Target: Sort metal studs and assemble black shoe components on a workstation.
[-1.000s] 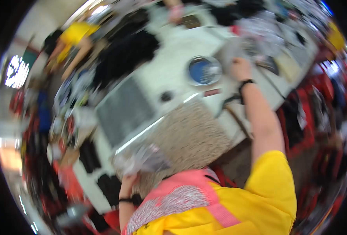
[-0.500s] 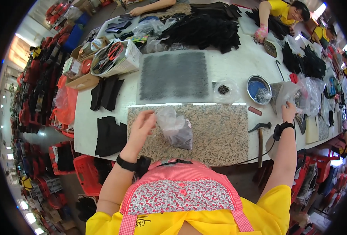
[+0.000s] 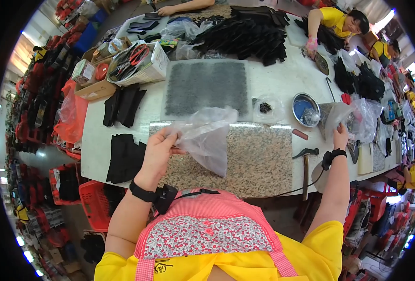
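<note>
Head view. A seated worker's left hand [image 3: 156, 152] pinches a translucent plastic bag [image 3: 205, 140] at its left edge, thumb and forefinger drawn together while the other fingers lie loosely extended. The step in hand, as judged from across the room, is the handling of this bag: its film is spread out to the right of the fingers. The next move would seem to call for a firm hold on that edge, since such thin film is likely to crumple or slip.

The bag lies just right of the left hand, touching it, over the speckled stone slab [image 3: 263, 161]; its upper part overlaps the near edge of the grey mat [image 3: 207, 89], and its lower part tapers toward the worker.

The right hand [image 3: 341, 136], well apart from it, is at the near edge of a second clear bag [image 3: 341, 114]. Its fingers are bent, but whether they grip the film cannot be told. A metal bowl [image 3: 305, 97] stands left of that second bag; a hammer [image 3: 305, 173] lies beside the slab.
</note>
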Tool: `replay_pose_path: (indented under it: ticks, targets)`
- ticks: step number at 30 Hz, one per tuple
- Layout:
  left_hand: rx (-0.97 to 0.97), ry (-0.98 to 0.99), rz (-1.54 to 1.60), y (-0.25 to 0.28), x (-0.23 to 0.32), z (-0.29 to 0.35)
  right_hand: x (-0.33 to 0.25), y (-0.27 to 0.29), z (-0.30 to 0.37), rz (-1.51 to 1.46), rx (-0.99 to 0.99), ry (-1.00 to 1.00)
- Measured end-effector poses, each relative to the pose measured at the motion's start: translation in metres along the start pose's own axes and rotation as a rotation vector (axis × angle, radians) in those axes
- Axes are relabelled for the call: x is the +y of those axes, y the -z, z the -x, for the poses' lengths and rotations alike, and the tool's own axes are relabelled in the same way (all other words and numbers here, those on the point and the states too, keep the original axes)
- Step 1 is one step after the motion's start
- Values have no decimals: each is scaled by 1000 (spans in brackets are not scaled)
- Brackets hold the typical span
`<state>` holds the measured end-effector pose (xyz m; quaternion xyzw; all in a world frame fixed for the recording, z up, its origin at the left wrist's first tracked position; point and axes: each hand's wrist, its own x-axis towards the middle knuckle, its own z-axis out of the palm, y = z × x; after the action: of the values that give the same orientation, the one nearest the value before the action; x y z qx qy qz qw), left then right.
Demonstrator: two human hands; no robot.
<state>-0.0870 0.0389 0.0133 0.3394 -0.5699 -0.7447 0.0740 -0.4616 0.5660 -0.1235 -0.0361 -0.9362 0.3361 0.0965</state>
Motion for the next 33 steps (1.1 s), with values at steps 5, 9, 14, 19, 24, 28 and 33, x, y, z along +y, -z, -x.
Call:
replay_pose_path:
  ticks: [5,9,14,19,24,28,33]
  targets:
    - [-127,-180,91,-17,30,8,1,3,-2,61,21,-4]
    - [-147,-213,167,-16,52,12,11,9,-4,-18,-46,-58]
    - [-81,-172,-116,5,12,-10,10,-2,-4,-148,-202,-101]
    - [185,-402,-492,12,-35,5,6,-2,-7,81,-66,-93]
    - [220,-195,-749,1,-20,17,10,3,-10,182,-36,-20]
    - [71,-1,-752,7,-31,9,17,1,-12,134,102,87]
    - [-29,353,-277,9,-44,7,-104,13,37,525,341,69]
